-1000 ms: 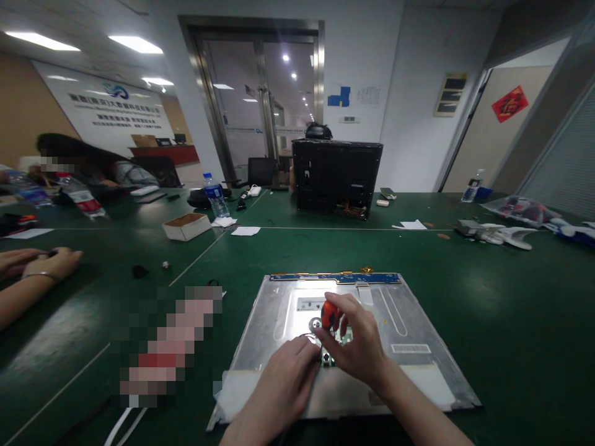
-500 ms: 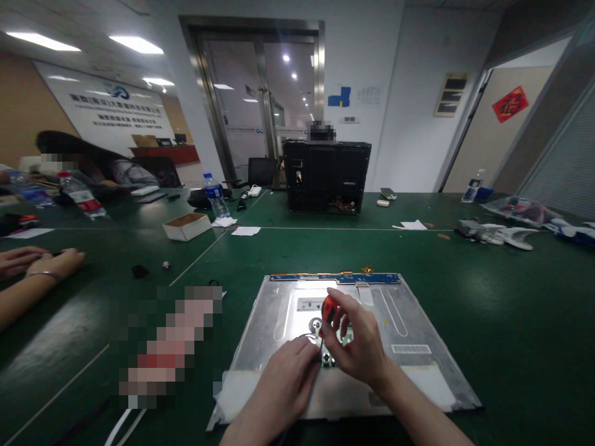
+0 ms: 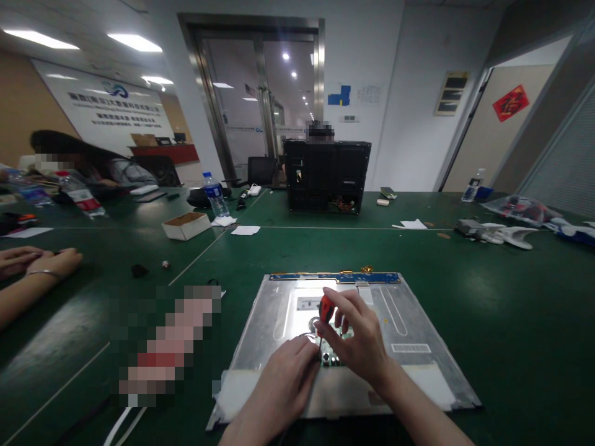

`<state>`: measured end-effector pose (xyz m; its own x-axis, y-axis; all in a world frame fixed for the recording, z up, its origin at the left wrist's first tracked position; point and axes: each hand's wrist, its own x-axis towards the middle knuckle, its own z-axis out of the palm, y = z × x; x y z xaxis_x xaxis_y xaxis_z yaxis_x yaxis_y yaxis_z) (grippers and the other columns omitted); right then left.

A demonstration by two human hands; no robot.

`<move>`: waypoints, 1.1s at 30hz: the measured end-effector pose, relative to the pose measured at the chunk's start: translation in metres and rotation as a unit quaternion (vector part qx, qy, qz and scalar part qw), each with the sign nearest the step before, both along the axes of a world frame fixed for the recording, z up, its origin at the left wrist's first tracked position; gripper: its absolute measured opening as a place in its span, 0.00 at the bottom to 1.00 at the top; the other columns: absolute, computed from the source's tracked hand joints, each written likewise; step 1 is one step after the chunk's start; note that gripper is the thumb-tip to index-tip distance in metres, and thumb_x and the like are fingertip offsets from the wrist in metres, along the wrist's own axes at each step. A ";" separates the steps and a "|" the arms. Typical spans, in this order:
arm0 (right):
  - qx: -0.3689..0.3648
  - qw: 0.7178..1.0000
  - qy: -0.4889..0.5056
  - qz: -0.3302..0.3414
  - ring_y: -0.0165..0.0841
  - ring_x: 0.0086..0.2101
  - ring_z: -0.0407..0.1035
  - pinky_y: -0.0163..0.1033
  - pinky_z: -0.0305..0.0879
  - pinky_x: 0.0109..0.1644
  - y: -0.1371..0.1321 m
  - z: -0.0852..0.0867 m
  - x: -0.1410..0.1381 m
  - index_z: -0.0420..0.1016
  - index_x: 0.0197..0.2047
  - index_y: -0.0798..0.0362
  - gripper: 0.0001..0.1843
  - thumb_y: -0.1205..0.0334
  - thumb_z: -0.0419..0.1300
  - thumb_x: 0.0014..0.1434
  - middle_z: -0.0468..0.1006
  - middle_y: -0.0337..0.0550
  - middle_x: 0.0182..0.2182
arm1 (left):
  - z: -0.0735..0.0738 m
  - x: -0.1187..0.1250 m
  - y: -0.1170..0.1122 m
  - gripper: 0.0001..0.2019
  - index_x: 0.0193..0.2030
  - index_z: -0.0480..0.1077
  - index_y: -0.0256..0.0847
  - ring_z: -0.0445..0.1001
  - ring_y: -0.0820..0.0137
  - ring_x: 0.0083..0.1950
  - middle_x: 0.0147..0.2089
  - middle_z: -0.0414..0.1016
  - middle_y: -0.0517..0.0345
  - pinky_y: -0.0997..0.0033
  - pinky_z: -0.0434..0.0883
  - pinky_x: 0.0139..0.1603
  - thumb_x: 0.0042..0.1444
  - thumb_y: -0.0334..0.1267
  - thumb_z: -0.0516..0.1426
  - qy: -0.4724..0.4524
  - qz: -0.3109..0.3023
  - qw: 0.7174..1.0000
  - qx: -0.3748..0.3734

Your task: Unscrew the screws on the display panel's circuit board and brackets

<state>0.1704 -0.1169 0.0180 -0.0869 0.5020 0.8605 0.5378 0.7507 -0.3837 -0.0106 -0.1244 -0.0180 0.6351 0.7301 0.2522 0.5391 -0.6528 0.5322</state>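
My right hand (image 3: pixel 360 331) grips a screwdriver (image 3: pixel 327 308) by its red and black handle, its thin shaft pointing down. The tip is hidden behind my left fingers, at the edge of a small green circuit board (image 3: pixel 332 359). My left hand (image 3: pixel 290 371) is closed at the board's left side, with a dark cable beside its fingers; what those fingers pinch is hidden. Beneath both hands lies a flat silvery display panel (image 3: pixel 409 371), with a blue circuit strip (image 3: pixel 320 279) along its far edge. A round metal disc (image 3: pixel 314 324) shows just left of the screwdriver.
A black monitor housing (image 3: pixel 328 176) stands beyond the panel. To the left are a blurred-out object (image 3: pixel 176 341) with white cables, an open box (image 3: pixel 186 226) and a water bottle (image 3: pixel 214 195). Another person's hands (image 3: pixel 51 263) rest at far left. Grey-white plastic parts (image 3: pixel 495 234) lie right.
The screwdriver handle and my right fingers have shifted very slightly left, and the handle has turned a little. My left hand and the panel stay in place.
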 end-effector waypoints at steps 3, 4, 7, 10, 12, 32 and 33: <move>-0.002 1.000 0.001 0.007 0.28 0.24 0.68 0.31 0.69 0.24 -0.002 0.002 -0.001 0.58 0.66 0.47 0.28 0.67 0.57 0.64 0.75 0.41 0.35 | 0.002 0.001 0.000 0.08 0.40 0.68 0.42 0.74 0.61 0.42 0.41 0.75 0.51 0.65 0.70 0.40 0.62 0.28 0.49 -0.005 -0.001 1.000 0.010; -0.004 1.000 0.002 0.006 0.28 0.24 0.68 0.32 0.69 0.23 -0.002 0.002 -0.002 0.58 0.67 0.48 0.29 0.68 0.56 0.64 0.75 0.41 0.35 | 0.003 0.001 0.000 0.08 0.39 0.68 0.42 0.74 0.61 0.42 0.41 0.75 0.51 0.65 0.70 0.40 0.61 0.28 0.49 -0.007 -0.003 1.000 0.013; -0.009 1.000 0.006 -0.003 0.28 0.23 0.68 0.32 0.68 0.23 -0.003 0.001 -0.002 0.58 0.65 0.50 0.30 0.69 0.55 0.61 0.75 0.41 0.34 | 0.005 0.002 -0.001 0.09 0.40 0.68 0.42 0.74 0.62 0.41 0.40 0.75 0.51 0.67 0.70 0.39 0.61 0.28 0.48 -0.011 -0.004 1.000 0.021; -0.013 1.000 0.005 -0.004 0.28 0.23 0.68 0.33 0.68 0.24 -0.003 0.000 -0.001 0.58 0.64 0.50 0.29 0.69 0.55 0.60 0.76 0.41 0.34 | 0.005 0.002 -0.001 0.09 0.40 0.69 0.42 0.74 0.62 0.41 0.40 0.76 0.51 0.67 0.71 0.39 0.61 0.28 0.49 -0.011 -0.001 1.000 0.022; -0.011 1.000 0.001 0.001 0.28 0.24 0.67 0.33 0.69 0.24 -0.002 -0.001 -0.001 0.58 0.64 0.50 0.28 0.68 0.55 0.61 0.75 0.40 0.34 | 0.004 0.001 0.000 0.09 0.41 0.69 0.42 0.74 0.62 0.41 0.41 0.76 0.51 0.67 0.71 0.40 0.61 0.28 0.49 -0.010 0.000 1.000 0.020; -0.030 1.000 -0.003 0.000 0.28 0.25 0.66 0.32 0.68 0.24 -0.001 -0.001 -0.001 0.56 0.68 0.48 0.31 0.67 0.56 0.63 0.74 0.41 0.35 | 0.003 0.001 0.000 0.08 0.39 0.67 0.42 0.73 0.62 0.41 0.40 0.75 0.51 0.66 0.69 0.39 0.61 0.27 0.49 -0.001 -0.001 1.000 0.012; -0.032 0.999 -0.002 -0.001 0.28 0.25 0.67 0.32 0.68 0.24 -0.001 -0.001 -0.001 0.56 0.68 0.49 0.31 0.67 0.56 0.63 0.74 0.40 0.35 | 0.003 0.002 0.000 0.08 0.39 0.67 0.42 0.73 0.62 0.41 0.40 0.75 0.51 0.66 0.69 0.39 0.61 0.27 0.49 -0.001 -0.001 1.000 0.012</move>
